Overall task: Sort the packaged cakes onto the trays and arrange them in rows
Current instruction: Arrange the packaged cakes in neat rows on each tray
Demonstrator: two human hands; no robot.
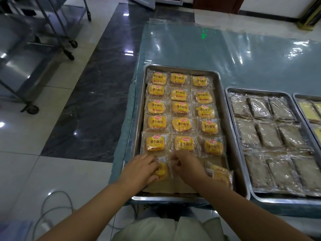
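The cakes (pixel 180 106) on your left tray (pixel 173 198) were small golden-yellow buns. Each was sealed in a clear wrapper printed with a yellow panel, dark characters and a small red logo. They lay flat in three columns, five rows deep, label side up, with their wrapper edges touching or slightly overlapping.

At the near end of that tray, a sixth row had only begun. One packet (pixel 162 171) of the same kind sat in the near left corner spot, just below the fifth row. Your left hand (pixel 142 169) covered its left half, fingers curled over the top and thumb against its near edge, so you had hold of it. Your right hand (pixel 185 164) was just beside it on the right, with its fingers (pixel 175 161) curled against the packet's clear edge. I cannot tell whether they actually pinched the film.

A loose packet (pixel 218 174) lay tilted in the near right corner of the tray, barcode side showing, close beside your right wrist.

The middle tray (pixel 257 89) held brownish cakes (pixel 265 134) in clear wrap, laid in rows. The right tray (pixel 305 96) showed pale yellow ones (pixel 307 110) at the frame's edge.
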